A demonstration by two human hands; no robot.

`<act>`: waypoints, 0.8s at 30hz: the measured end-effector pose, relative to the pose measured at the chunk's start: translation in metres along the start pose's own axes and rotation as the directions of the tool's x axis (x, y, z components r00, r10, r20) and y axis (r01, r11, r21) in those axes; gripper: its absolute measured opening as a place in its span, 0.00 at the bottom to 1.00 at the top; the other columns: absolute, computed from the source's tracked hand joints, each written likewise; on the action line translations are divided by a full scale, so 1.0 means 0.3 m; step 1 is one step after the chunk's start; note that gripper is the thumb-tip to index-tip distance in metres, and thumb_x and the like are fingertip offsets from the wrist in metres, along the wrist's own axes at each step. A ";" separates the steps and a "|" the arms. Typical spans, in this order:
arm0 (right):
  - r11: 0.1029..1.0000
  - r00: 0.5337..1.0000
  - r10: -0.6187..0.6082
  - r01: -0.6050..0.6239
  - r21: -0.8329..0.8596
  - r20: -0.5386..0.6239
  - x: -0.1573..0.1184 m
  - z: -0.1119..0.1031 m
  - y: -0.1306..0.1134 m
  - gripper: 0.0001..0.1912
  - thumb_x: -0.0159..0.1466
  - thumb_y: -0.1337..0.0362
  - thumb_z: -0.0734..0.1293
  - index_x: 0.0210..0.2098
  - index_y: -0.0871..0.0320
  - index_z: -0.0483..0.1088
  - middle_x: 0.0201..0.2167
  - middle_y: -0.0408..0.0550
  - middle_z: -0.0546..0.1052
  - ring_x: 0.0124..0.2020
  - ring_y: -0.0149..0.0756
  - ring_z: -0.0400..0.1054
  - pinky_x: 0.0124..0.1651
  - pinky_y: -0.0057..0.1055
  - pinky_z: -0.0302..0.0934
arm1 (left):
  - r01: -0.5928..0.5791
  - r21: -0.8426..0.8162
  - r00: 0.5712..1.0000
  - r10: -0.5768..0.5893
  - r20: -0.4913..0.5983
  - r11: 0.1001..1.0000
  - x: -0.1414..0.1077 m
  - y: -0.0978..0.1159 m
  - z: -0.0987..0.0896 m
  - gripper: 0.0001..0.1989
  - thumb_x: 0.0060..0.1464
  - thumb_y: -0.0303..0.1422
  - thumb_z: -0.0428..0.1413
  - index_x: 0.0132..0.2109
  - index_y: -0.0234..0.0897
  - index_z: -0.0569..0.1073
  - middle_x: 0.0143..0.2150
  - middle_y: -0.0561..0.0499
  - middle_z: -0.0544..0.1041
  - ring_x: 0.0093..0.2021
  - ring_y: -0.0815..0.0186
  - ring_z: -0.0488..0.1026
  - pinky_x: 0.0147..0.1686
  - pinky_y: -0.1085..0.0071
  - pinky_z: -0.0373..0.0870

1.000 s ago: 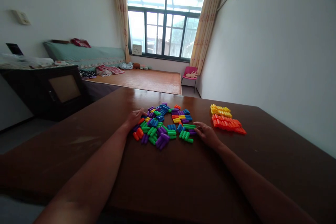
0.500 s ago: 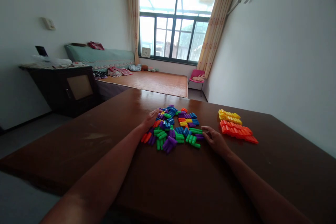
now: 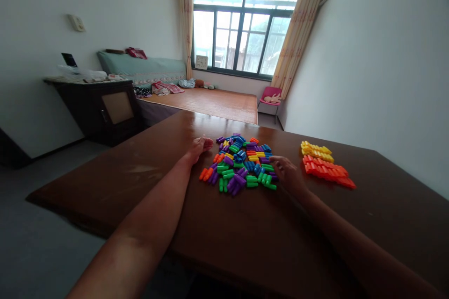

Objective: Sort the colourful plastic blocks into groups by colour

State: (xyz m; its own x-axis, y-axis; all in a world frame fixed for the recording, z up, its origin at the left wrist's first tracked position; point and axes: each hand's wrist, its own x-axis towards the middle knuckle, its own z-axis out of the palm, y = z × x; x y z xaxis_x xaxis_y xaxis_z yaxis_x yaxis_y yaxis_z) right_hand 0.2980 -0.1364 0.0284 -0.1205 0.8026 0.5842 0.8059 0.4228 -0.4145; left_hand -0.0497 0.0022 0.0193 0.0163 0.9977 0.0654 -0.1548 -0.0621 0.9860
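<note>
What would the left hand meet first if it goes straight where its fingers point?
Probably the purple plastic piece at the edge of the colourful pile, just beyond the left hand; depth is hard to judge.

Brown table (image 3: 210,229); multicolored pieces (image 3: 240,179); yellow pieces (image 3: 317,151), orange pieces (image 3: 326,170) farther right.

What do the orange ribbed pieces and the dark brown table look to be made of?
Orange ribbed pieces: probably smooth plastic, given their bright, even colour.
Dark brown table: likely varnished wood, judging by its glossy window reflections.
</note>
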 end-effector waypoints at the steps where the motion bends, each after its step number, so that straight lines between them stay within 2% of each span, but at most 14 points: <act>1: 0.997 0.996 -0.077 0.077 0.006 0.034 0.026 0.014 -0.047 0.14 0.67 0.61 0.59 0.48 0.56 0.71 0.44 0.52 0.76 0.42 0.40 0.71 0.48 0.39 0.65 | -0.007 0.009 1.000 0.007 0.008 1.000 -0.002 -0.001 0.003 0.27 0.54 0.54 0.52 0.31 0.32 0.76 0.33 0.42 0.80 0.35 0.63 0.77 0.44 0.62 0.72; 3: 0.973 0.965 -0.230 0.228 0.036 0.126 0.087 0.052 -0.148 0.14 0.66 0.64 0.60 0.50 0.54 0.70 0.46 0.51 0.76 0.48 0.42 0.68 0.53 0.41 0.62 | -0.024 0.030 0.999 0.024 0.024 0.999 -0.007 -0.001 0.007 0.27 0.54 0.55 0.52 0.31 0.32 0.76 0.34 0.42 0.80 0.36 0.62 0.77 0.45 0.62 0.72; 7: 0.900 0.847 -0.429 0.430 0.069 0.314 0.214 0.159 -0.333 0.18 0.65 0.69 0.62 0.53 0.53 0.70 0.49 0.50 0.75 0.52 0.43 0.64 0.54 0.42 0.60 | -0.049 0.080 0.998 0.045 0.048 0.996 -0.008 -0.002 0.003 0.29 0.55 0.56 0.50 0.33 0.32 0.76 0.36 0.41 0.80 0.37 0.61 0.77 0.44 0.61 0.73; 10: 0.863 0.779 -0.457 0.505 0.003 0.428 0.292 0.251 -0.410 0.18 0.62 0.74 0.62 0.49 0.53 0.73 0.47 0.48 0.77 0.51 0.43 0.65 0.53 0.41 0.60 | -0.053 0.114 0.997 0.047 0.056 0.992 -0.002 -0.003 0.000 0.30 0.54 0.58 0.49 0.33 0.32 0.76 0.36 0.41 0.80 0.37 0.61 0.77 0.42 0.62 0.73; 13: 0.864 0.747 -0.406 0.501 -0.045 0.526 0.345 0.338 -0.432 0.15 0.59 0.75 0.65 0.41 0.54 0.77 0.41 0.45 0.79 0.46 0.42 0.68 0.52 0.39 0.61 | -0.051 0.146 0.997 0.043 0.060 0.988 0.006 -0.004 -0.002 0.31 0.53 0.59 0.49 0.34 0.32 0.75 0.35 0.41 0.80 0.36 0.60 0.77 0.38 0.64 0.73; 16: 0.906 0.781 -0.341 0.422 -0.040 0.524 0.368 0.391 -0.437 0.10 0.57 0.73 0.68 0.36 0.54 0.77 0.34 0.44 0.80 0.41 0.42 0.71 0.52 0.40 0.61 | -0.063 0.169 0.996 0.051 0.077 0.984 0.011 -0.005 -0.004 0.31 0.50 0.60 0.51 0.33 0.31 0.76 0.35 0.42 0.80 0.35 0.60 0.77 0.36 0.64 0.73; 19: 0.918 0.846 -0.322 0.389 -0.079 0.425 0.361 0.377 -0.453 0.11 0.59 0.71 0.67 0.40 0.56 0.75 0.35 0.45 0.79 0.44 0.44 0.70 0.53 0.42 0.60 | -0.080 0.182 0.993 0.063 0.098 0.980 0.010 -0.005 -0.006 0.31 0.49 0.59 0.52 0.34 0.31 0.76 0.34 0.42 0.79 0.35 0.60 0.77 0.36 0.64 0.73; 22: 0.917 0.906 -0.331 0.374 -0.135 0.266 0.335 0.278 -0.443 0.13 0.65 0.70 0.60 0.48 0.57 0.71 0.43 0.48 0.78 0.48 0.42 0.68 0.54 0.42 0.60 | -0.092 0.196 0.992 0.072 0.103 0.976 0.005 -0.001 -0.007 0.32 0.48 0.60 0.53 0.35 0.31 0.76 0.36 0.41 0.80 0.37 0.59 0.77 0.36 0.64 0.73; 24: 0.946 0.942 -0.298 0.313 -0.086 0.155 0.312 0.173 -0.382 0.15 0.68 0.69 0.56 0.50 0.57 0.68 0.47 0.49 0.76 0.49 0.39 0.68 0.54 0.39 0.61 | -0.088 0.214 0.993 0.068 0.100 0.973 0.004 0.003 -0.008 0.31 0.48 0.60 0.53 0.35 0.32 0.77 0.38 0.41 0.80 0.38 0.59 0.77 0.35 0.65 0.73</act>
State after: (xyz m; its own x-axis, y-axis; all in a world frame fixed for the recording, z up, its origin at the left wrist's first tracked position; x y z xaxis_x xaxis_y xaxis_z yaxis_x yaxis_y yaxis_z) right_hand 0.1641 -0.0878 0.0944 -0.4438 0.6953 0.5653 0.7741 0.6152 -0.1490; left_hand -0.0521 0.0032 0.0200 0.1042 0.9836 0.1474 0.0590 -0.1541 0.9863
